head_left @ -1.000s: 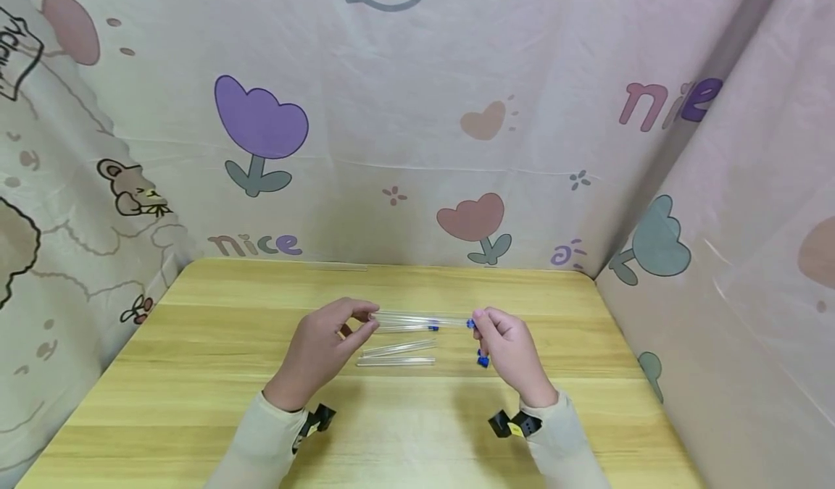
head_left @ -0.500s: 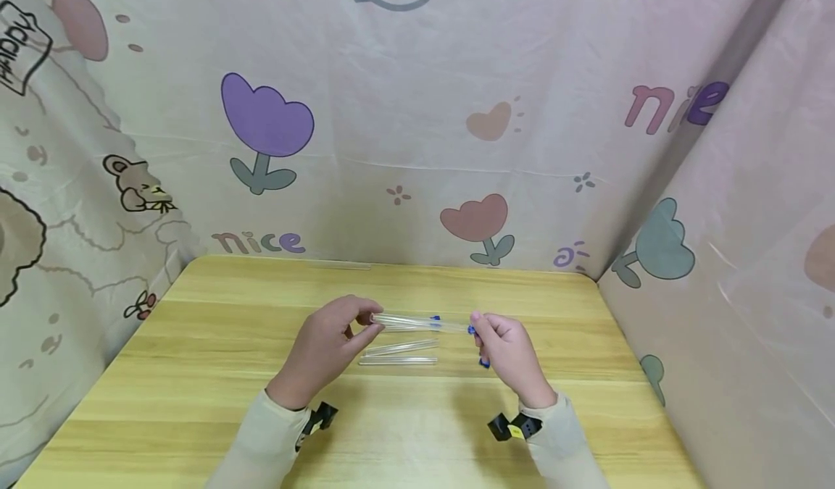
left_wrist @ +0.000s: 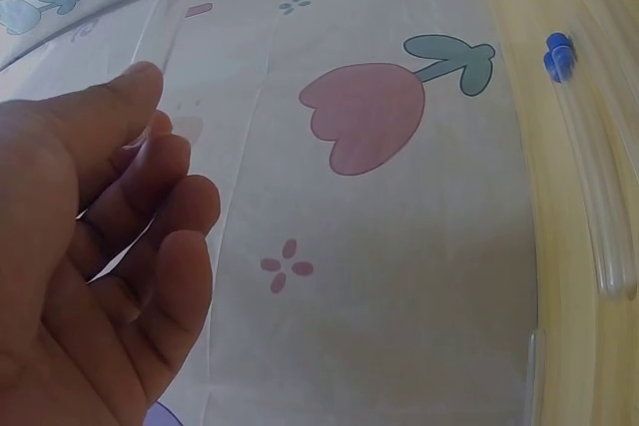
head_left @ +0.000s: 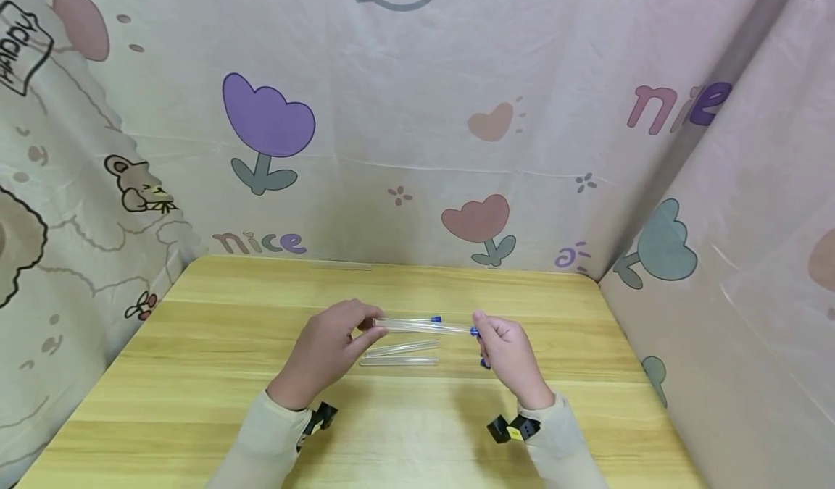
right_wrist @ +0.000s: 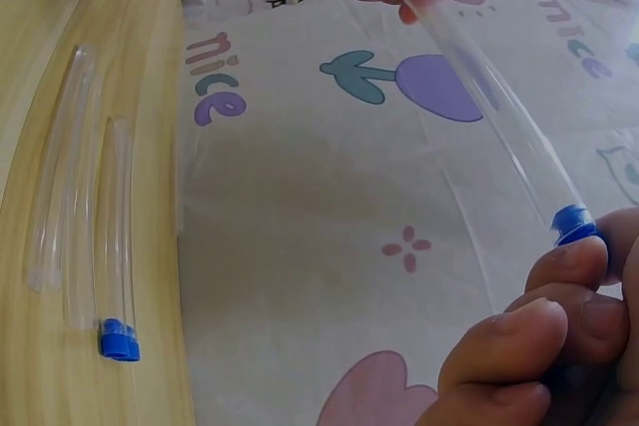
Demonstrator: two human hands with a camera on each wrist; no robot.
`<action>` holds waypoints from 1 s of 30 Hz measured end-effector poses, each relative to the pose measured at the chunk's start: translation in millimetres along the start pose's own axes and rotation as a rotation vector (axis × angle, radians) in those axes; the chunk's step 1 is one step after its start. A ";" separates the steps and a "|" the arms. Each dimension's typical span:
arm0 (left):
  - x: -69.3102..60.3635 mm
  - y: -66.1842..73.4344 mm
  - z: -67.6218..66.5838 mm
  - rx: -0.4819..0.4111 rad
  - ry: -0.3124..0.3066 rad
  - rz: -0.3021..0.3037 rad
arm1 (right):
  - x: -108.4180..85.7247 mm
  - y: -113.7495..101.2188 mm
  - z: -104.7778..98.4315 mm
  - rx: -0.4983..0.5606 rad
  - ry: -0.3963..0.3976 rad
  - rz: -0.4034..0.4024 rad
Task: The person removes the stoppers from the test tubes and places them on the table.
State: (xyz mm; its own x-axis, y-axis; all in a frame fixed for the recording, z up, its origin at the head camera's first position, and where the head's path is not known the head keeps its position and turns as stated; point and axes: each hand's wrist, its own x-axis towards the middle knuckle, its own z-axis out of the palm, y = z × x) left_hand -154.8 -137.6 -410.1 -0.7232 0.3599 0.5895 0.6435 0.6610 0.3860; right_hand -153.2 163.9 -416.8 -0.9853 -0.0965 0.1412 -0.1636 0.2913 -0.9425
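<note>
In the head view my left hand point(head_left: 326, 355) pinches the left end of a clear plastic tube point(head_left: 424, 327), held nearly level above the table. My right hand point(head_left: 512, 358) grips a blue cap point(head_left: 474, 331) at the tube's other end. The right wrist view shows that cap point(right_wrist: 572, 221) seated on the tube's mouth, against the fingertips. Behind the held tube lie tubes with blue caps point(right_wrist: 118, 341), side by side. Uncapped clear tubes point(head_left: 399, 361) lie nearer me. Partly hidden by my right hand, more blue point(head_left: 485, 364), seemingly loose caps, shows on the table.
The wooden table point(head_left: 196, 387) meets a patterned cloth point(head_left: 378, 148) at its back and sides. A thin clear piece point(head_left: 341, 265) lies along the table's back edge. Small black cameras point(head_left: 509, 428) are strapped to both wrists.
The tube's capped right end has dropped slightly, and the right hand with it. Both hands keep their holds. The head view has shifted a little.
</note>
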 end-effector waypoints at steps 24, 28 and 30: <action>1.0 1.8 0.5 0.026 -0.155 0.015 | -2.0 1.7 -0.2 0.051 0.024 -0.030; -0.1 1.5 1.1 0.019 -0.172 -0.001 | -2.3 2.4 0.4 0.049 0.018 -0.035; -0.3 1.3 1.3 0.009 -0.178 -0.002 | -2.3 2.9 0.4 0.049 0.016 -0.041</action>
State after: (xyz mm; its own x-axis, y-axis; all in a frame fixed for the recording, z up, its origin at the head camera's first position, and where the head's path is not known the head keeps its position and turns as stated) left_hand -154.1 -135.9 -410.7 -0.7578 0.4693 0.4533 0.6406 0.6670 0.3804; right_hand -151.4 164.6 -420.0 -0.9784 -0.0926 0.1848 -0.2020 0.2399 -0.9495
